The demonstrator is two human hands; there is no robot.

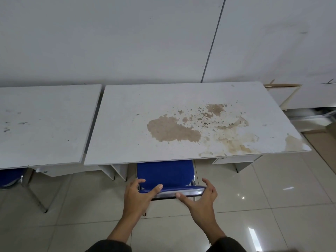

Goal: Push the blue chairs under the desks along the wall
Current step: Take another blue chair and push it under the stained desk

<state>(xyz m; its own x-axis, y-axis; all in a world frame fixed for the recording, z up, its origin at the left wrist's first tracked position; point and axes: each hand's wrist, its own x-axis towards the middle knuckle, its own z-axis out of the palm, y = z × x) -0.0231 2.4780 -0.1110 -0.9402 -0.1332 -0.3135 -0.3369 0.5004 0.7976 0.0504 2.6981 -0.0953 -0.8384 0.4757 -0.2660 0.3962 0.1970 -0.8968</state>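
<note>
A blue chair [164, 174] with a chrome frame stands in front of me, its seat partly under the stained white desk [127, 115] along the wall. My left hand [141, 194] is on the left end of the chair's backrest, thumb over the top rail, fingers curled at the corner. My right hand [201, 197] sits at the right end of the backrest with its fingers spread, thumb against the chrome rail. A second blue chair [11, 176] shows at the far left, tucked under the neighbouring white desk [45, 120].
Both desks stand side by side against a white panelled wall. Desk drawer units and panel legs [116, 170] flank the chair. A broken board and clutter [291, 99] lie to the right of the stained desk. The floor is glossy beige tile [272, 197].
</note>
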